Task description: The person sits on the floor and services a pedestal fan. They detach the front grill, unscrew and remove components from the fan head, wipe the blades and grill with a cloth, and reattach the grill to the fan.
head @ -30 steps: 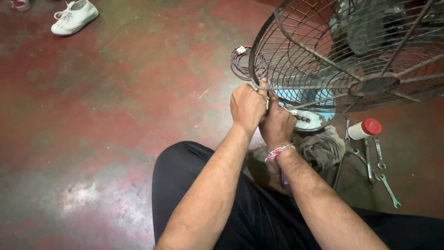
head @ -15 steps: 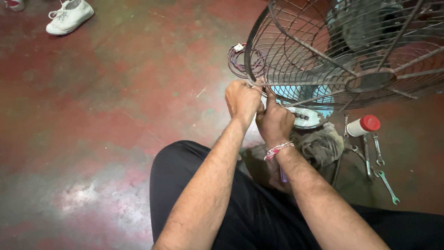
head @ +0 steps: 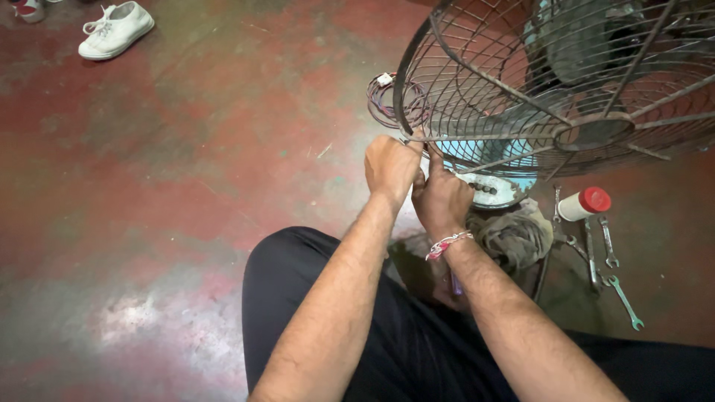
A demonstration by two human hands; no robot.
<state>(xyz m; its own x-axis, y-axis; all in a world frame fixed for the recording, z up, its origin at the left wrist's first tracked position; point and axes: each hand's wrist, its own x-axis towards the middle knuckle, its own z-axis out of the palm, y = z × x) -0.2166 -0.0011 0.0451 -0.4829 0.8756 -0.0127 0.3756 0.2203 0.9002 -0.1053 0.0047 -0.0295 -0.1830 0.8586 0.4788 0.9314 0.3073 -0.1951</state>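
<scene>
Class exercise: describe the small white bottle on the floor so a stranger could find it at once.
Start at the big wire fan guard that both hands work on. Look down to the floor at its right, beside a row of spanners. There lies the small white bottle, the only thing with a red cap.

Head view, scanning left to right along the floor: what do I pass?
White shoe → coil of wire → left hand → right hand, both at the fan guard rim → white bottle with red cap → spanners.

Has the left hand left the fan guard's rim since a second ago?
No. The left hand stays closed at the lower rim of the fan guard, beside the right hand; its place against the rim is unchanged.
</scene>
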